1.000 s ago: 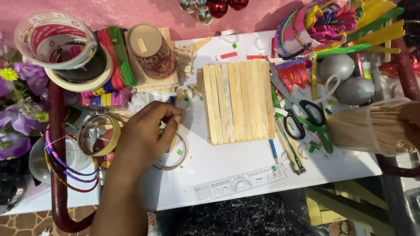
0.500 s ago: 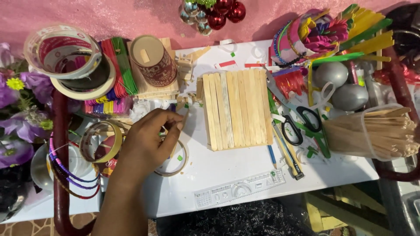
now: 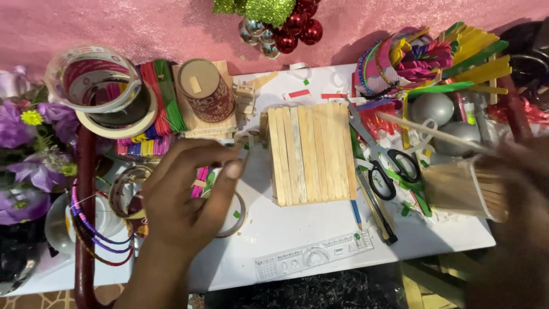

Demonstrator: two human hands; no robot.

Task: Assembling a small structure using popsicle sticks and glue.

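Note:
A flat panel of wooden craft sticks (image 3: 311,153) lies side by side on the white table (image 3: 320,229). My left hand (image 3: 186,203) rests just left of it, thumb and forefinger pinched on a small pale wooden piece (image 3: 246,150) by the panel's upper left corner. My right hand (image 3: 517,171) is blurred at the right edge. It holds a thin wooden stick (image 3: 429,131) that slants up to the left over a clear cup packed with a bundle of sticks (image 3: 463,189).
Scissors (image 3: 389,166) and a pencil (image 3: 374,206) lie right of the panel. Tape rolls (image 3: 100,91), a paper cup (image 3: 206,91), coloured sticks (image 3: 160,97), bangles (image 3: 97,229), purple flowers (image 3: 26,149) crowd the left. Silver balls (image 3: 434,109) and coloured strips (image 3: 469,51) sit at the right.
My right hand has come in from the right edge with a single stick raised over the bundle. My left hand has stayed by the panel's corner, fingers now pinched.

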